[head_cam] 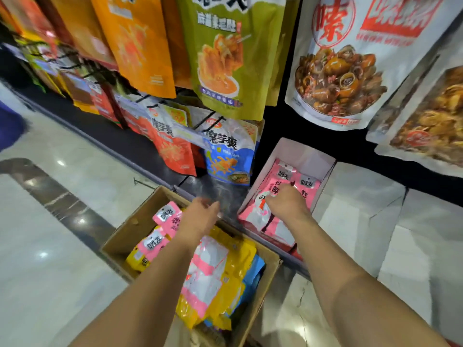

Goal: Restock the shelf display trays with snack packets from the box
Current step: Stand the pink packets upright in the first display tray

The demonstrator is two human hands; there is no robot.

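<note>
A brown cardboard box on the floor holds several pink, yellow and blue snack packets. To its right a white display tray on the low shelf holds pink packets standing in rows. My right hand is inside the tray, fingers curled around a pink and white packet at the tray's front. My left hand hovers over the box's far edge with relaxed fingers, holding nothing. It is blurred.
Large snack bags hang on hooks above: orange, green, white. Smaller red and blue bags hang lower, just behind the box. Glossy marble floor lies left; pale shelf surface lies right of the tray.
</note>
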